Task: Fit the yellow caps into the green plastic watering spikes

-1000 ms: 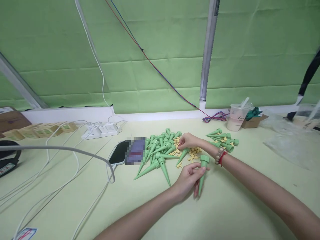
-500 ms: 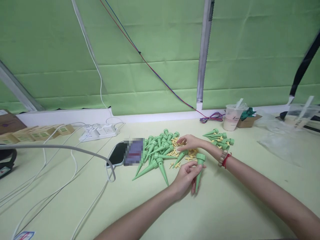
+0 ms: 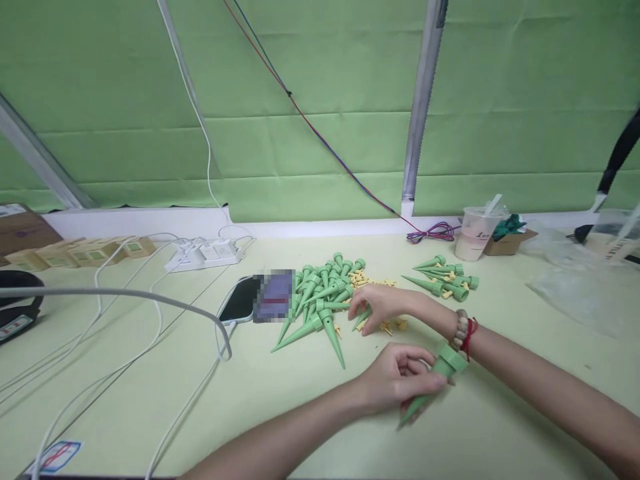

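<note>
My left hand (image 3: 393, 380) is closed round a green plastic plant-watering spike (image 3: 447, 364), tilted with its cap up to the right and its point down to the left. Over the small yellow T-shaped plastic pegs (image 3: 387, 327) reaches my right hand (image 3: 383, 305), its thumb and fingers curved and apart. Another green spike lies beneath those fingers, partly hidden by them. A heap of green spikes (image 3: 320, 287) is just left of my right hand. Beyond my right forearm lies a smaller group of spikes (image 3: 440, 275), some with yellow pegs on them.
Left of the heap lie a phone (image 3: 241, 300) and a blurred flat item (image 3: 273, 297). White cables run from a power strip (image 3: 205, 255) across the left side. A drink cup (image 3: 473, 233), a small cardboard box (image 3: 509, 241) and a clear plastic bag (image 3: 570, 293) are at the right.
My left hand has moved right and nearer with its spike, which is now more tilted. My right hand has come lower over the pegs and the spike there. The view has shifted slightly.
</note>
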A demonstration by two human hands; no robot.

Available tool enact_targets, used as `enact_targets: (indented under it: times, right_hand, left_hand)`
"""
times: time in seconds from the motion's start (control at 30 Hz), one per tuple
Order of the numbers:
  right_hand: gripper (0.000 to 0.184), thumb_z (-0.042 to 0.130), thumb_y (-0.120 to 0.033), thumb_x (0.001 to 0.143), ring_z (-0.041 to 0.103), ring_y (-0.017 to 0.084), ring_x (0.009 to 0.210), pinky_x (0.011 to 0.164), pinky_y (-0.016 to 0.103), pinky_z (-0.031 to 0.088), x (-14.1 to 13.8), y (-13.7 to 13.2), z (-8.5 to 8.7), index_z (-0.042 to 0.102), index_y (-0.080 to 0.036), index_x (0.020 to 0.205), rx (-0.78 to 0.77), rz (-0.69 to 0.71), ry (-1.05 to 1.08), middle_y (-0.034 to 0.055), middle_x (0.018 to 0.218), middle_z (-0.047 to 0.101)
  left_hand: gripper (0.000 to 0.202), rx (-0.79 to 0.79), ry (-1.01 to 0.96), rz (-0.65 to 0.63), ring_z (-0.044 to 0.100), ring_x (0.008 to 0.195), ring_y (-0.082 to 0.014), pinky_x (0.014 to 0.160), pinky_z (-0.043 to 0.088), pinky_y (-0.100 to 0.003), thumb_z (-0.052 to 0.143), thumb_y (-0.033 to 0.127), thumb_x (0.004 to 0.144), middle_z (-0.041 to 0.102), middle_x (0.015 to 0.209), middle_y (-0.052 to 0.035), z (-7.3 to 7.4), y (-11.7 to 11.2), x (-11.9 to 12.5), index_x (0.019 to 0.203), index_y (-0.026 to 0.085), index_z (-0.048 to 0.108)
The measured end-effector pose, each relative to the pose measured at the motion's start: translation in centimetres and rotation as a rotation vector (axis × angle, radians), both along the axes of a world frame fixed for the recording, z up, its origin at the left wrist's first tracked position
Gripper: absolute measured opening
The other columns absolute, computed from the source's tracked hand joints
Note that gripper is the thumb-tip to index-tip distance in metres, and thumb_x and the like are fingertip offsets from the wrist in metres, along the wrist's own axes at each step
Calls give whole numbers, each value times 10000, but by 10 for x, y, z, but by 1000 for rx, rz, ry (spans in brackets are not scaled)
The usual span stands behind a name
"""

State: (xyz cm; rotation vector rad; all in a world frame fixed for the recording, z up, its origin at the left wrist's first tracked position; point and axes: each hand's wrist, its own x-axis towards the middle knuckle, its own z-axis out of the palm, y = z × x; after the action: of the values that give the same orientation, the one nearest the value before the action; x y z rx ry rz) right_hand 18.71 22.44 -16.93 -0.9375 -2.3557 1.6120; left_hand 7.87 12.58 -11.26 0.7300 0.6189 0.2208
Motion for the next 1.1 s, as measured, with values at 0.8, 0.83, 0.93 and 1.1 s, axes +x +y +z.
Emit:
enact_targets:
  times: [0.8,0.83,0.93,1.1]
  right_hand:
    - [177,691,-319,700,575,143,737,675,252,430,3,-37,7,701,-196,826,236,-302,110,32,793,657]
    - [173,687,-339,704,566,139,699,651,250,422,12,-37,7,699,-192,795,241,-331,74,29,751,650]
    - [201,586,-354,798,552,124,641,622,245,412,37,-42,7,689,-184,762,161,-402,-1,24,711,655]
    - [194,588,-348,796,556,119,644,583,234,397,53,-55,2,689,-183,781,58,-585,-36,12,729,670]
  left_hand:
    - [472,-146,-173,-307,475,396,-69,370,336,-173,712,415,675,565,511,-11,1,5,-6,1027,103,688]
    - [486,-152,-162,-301,474,395,-71,371,341,-177,714,419,672,566,510,-11,1,5,-6,1036,98,684]
    - [524,-167,-138,-266,465,387,-70,369,334,-183,705,437,676,563,507,-9,0,7,-5,1063,86,668]
    - [485,-144,-133,-227,461,382,-62,374,341,-179,698,417,694,538,493,9,0,9,-5,1052,90,670]
